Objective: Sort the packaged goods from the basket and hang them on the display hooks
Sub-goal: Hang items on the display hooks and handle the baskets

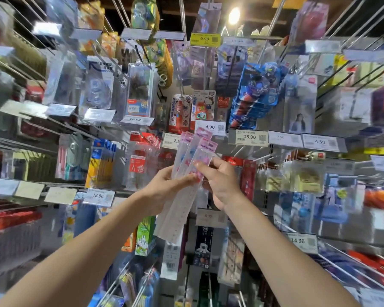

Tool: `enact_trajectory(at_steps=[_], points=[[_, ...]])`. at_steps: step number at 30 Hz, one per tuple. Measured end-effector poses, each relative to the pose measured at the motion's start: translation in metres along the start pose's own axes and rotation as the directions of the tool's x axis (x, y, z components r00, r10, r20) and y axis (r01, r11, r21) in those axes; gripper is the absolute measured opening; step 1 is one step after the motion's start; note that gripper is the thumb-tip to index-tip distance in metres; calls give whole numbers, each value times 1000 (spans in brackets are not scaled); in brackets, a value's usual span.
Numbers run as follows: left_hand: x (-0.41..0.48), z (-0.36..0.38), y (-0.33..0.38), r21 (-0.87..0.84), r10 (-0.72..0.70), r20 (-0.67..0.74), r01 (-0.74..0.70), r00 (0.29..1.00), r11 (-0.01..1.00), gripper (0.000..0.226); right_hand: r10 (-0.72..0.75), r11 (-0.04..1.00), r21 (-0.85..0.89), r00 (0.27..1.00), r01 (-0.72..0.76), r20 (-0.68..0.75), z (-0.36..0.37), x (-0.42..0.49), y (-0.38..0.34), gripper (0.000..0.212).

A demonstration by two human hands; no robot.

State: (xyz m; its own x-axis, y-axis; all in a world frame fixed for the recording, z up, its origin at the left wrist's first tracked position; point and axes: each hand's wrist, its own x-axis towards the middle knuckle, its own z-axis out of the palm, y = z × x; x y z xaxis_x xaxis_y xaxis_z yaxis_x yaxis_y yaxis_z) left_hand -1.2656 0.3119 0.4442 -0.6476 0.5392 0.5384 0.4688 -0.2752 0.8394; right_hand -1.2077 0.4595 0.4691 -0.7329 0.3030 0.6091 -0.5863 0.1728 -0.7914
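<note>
Both hands were up in front of the shelves, and between them sat the ruler packs [185, 204], a small fan of long, narrow sleeves. Their long axis ran steeply, nearly upright but leaning: the top ends rose above the fingers and tipped to the right, the bottom ends dropped below them and slanted left. The sleeves were clear plastic with faint scale marks, patches of pink and blue showing through, and each was topped by a pink header card [205, 140]; the headers splayed apart.

The left hand [160, 191] gripped the bundle at mid-length, its fingers [184, 180] wrapped across the front. The right hand [222, 185] came in from the other side, fingers [205, 168] curled and pinching the rightmost pack just above the left hand's hold. Behind the headers, above both sets of fingers, hung a white price tag [210, 127] reading 4.90.
</note>
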Motion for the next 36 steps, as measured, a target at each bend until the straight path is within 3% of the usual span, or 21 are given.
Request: enact_trajectory(at_steps=[6,9,16,21,26,32,36], points=[[-10,3,-2,-78,-114,-18,112,993,991,12,60,994,-83,994,-68,-95,-4,4,14,5],[-13,-7,-8,-112,-94,-107,82,990,990,8,79,994,-69,989,-88,-123,-9,10,18,5],[-12,-21,-22,-119,-58,-211,34,976,992,19,57,993,-90,980,-75,-192,-4,33,4,10],[-16,-15,-19,-87,-68,-186,53,980,995,24,40,981,-174,963,-88,-267,-2,52,-1,37],[-19,-20,-25,-66,-86,-150,77,985,995,25,89,960,-225,943,-167,-320,3,58,3,44],[-19,-22,-31,-22,-80,-112,78,990,997,29,120,965,-174,919,-197,-376,6,62,3,17],[-17,-24,-34,-41,-73,-109,69,991,997,28,94,964,-195,919,-180,-382,4,66,13,25]])
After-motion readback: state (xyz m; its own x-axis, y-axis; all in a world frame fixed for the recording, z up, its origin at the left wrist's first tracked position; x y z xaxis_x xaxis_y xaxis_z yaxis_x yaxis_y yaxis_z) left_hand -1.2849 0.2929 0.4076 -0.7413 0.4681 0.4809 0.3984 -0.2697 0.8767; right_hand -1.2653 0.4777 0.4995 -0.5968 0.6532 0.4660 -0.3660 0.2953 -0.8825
